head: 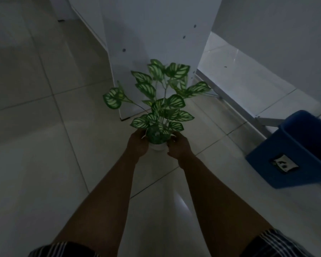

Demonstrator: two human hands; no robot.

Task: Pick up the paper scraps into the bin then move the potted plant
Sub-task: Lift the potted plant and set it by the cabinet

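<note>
The potted plant (157, 106) has green and white patterned leaves and a small white pot (157, 146). It sits in the middle of the view over the pale tiled floor. My left hand (138, 143) grips the pot's left side and my right hand (178, 147) grips its right side. Whether the pot rests on the floor or hangs just above it cannot be told. A blue bin (296, 151) with a small label stands at the right edge. No paper scraps show on the floor.
A white cabinet panel (156, 43) stands upright right behind the plant. A white wall with a metal rail (230, 101) runs along the right, behind the bin. Open tiled floor (35, 127) spreads to the left. The room is dim.
</note>
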